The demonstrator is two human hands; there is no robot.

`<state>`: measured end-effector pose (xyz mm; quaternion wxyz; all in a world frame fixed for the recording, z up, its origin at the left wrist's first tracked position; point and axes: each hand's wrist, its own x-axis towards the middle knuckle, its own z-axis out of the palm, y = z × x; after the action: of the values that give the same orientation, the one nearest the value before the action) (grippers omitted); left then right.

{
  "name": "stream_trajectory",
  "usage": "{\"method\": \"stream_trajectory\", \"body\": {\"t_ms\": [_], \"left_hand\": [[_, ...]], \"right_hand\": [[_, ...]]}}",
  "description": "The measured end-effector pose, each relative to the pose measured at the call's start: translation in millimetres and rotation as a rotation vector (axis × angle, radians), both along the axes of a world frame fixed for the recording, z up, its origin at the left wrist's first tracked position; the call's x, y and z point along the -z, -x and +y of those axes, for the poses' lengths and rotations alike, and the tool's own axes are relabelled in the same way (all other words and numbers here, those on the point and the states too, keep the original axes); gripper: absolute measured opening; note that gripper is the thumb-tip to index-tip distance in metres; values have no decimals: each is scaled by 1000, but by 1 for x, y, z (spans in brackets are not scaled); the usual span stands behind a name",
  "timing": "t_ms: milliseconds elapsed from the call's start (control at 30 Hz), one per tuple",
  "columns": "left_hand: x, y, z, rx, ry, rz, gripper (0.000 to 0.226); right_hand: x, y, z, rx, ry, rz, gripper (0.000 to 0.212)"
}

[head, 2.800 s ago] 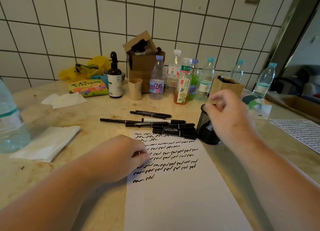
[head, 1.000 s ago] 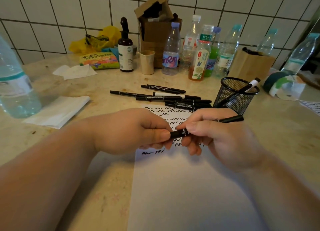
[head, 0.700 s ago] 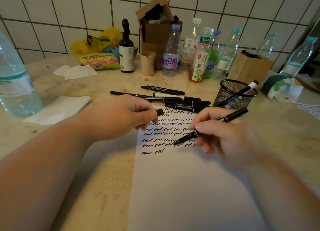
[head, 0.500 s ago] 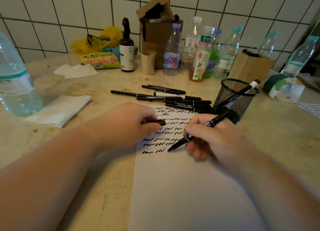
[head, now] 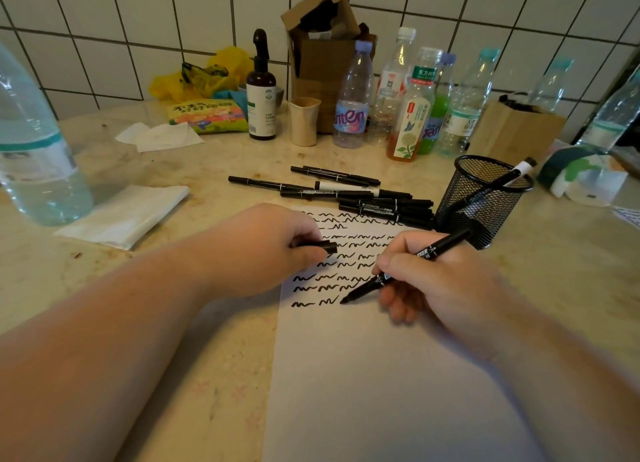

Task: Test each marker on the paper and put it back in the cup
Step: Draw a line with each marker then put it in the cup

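A white sheet of paper (head: pixel 381 375) lies in front of me, its upper part covered with rows of black squiggles. My right hand (head: pixel 440 281) grips an uncapped black marker (head: pixel 433 252), whose tip touches the paper at the end of the lowest row. My left hand (head: pixel 263 246) rests on the paper's left edge and pinches the marker's black cap (head: pixel 322 246). Behind the paper lie several capped black markers (head: pixel 363 198). A black mesh cup (head: pixel 481 198) stands to the right of them with one marker (head: pixel 516 174) leaning in it.
A large water bottle (head: pixel 34 149) and a folded tissue (head: pixel 128 215) sit at the left. Bottles (head: pixel 412 104), a paper cup (head: pixel 304 122), a brown spray bottle (head: pixel 261 94) and cardboard boxes (head: pixel 325 56) line the tiled wall. A tissue pack (head: pixel 585 177) lies at the right.
My hands pulled the cap off the marker. The left hand kept the cap and settled on the paper's edge; the right hand brought the tip down to the lowest row of squiggles.
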<state>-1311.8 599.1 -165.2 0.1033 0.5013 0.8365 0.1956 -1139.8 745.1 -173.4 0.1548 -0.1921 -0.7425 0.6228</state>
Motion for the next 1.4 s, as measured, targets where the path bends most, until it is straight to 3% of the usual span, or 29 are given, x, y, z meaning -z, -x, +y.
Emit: {"method": "stream_trajectory", "body": {"t_ms": [533, 833, 1067, 1200, 1400], "left_hand": [[-3, -2, 0, -14, 19, -24, 15], [-6, -4, 0, -5, 23, -45, 13], [-8, -7, -2, 13, 8, -55, 13], [-9, -10, -3, 8, -21, -56, 10], [-8, -8, -1, 16, -62, -108, 18]], "right_hand": [[-1, -1, 6, 103, -16, -31, 24], [-5, -1, 14, 229, -77, 126, 23], [-7, 0, 15, 140, 241, 234, 34], [-6, 1, 14, 137, 221, 214, 31], [-8, -1, 11, 69, 197, 183, 7]]}}
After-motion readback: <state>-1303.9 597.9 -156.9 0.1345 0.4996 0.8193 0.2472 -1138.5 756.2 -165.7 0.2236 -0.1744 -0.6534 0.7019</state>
